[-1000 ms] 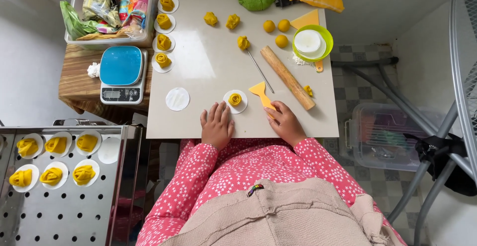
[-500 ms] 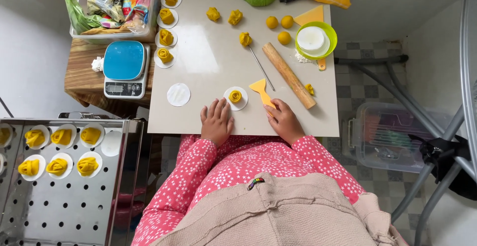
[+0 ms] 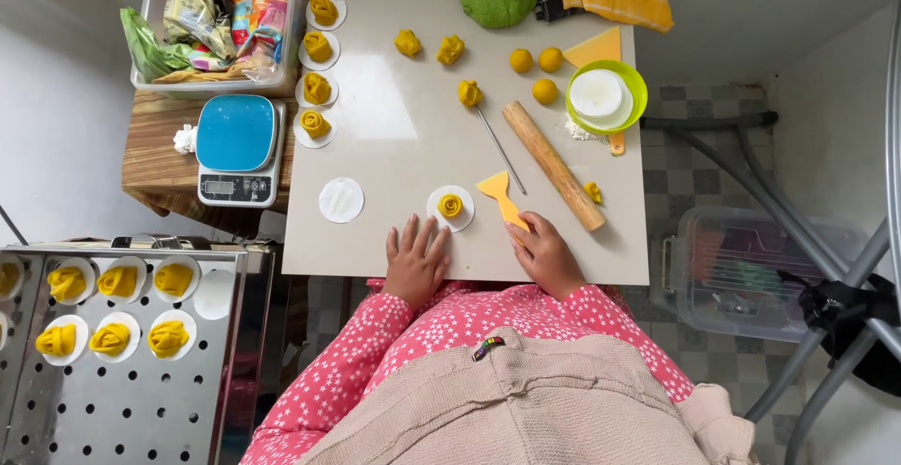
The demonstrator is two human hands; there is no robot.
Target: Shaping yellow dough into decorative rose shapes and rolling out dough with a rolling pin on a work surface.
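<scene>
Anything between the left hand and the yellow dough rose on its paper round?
Nothing visible. The left hand lies flat on the table, just short of the yellow dough rose on its paper round; bare tabletop between them. The yellow scraper sits off to the right.

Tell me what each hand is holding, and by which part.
The left hand holds nothing; it lies flat on the table. The right hand touches the yellow scraper at its handle end; a closed grip cannot be told.

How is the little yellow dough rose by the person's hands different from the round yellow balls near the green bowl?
The dough rose is rolled into spiral petals; the dough balls are smooth and plain. The rose sits on a white paper round, just beyond the left hand; the three balls lie bare on the table. The rose sits alone near the front edge; the balls cluster farther back, beside the green bowl. Both are the same yellow dough.
</scene>
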